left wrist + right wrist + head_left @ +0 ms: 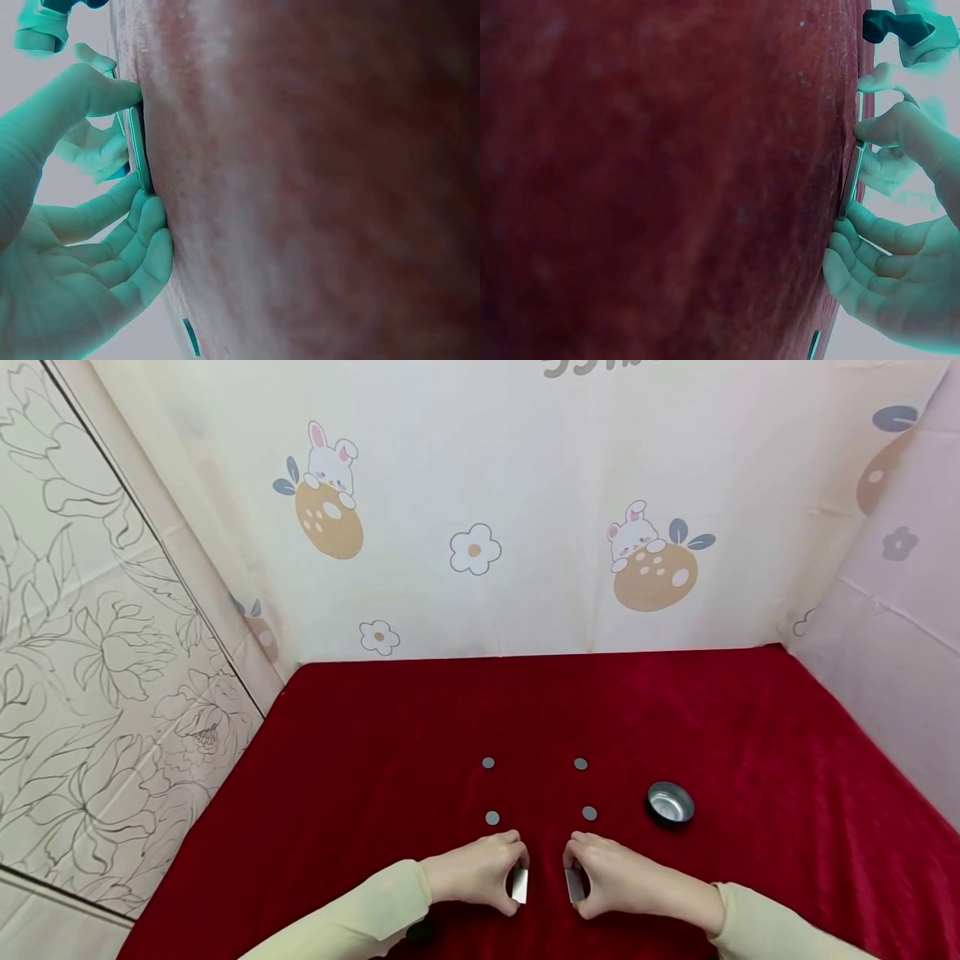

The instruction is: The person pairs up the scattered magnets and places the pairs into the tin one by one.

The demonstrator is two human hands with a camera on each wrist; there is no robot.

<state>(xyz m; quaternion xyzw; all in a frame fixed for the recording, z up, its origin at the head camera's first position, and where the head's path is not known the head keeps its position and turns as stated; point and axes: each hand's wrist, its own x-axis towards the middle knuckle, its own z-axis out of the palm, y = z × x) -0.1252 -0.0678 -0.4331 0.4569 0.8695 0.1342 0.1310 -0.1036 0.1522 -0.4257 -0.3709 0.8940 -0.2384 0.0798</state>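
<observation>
Both hands are seen low on the red cloth [375, 735], close together but apart. A small metal plate [519, 885] is pinched upright by the left hand [476, 870], thumb above and curled fingers [146, 225] below; a second plate [574, 884] is held likewise by the right hand [618, 877]. Four coins [492, 817] and a metal cup [670, 802] are shown only by the head view. Each plate's thin edge against the cloth is shown by the wrist views.

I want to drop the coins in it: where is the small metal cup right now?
In the head view the cup stands on the red cloth, right of the four coins, nearest the lower-right coin, and just beyond the right hand.
</observation>
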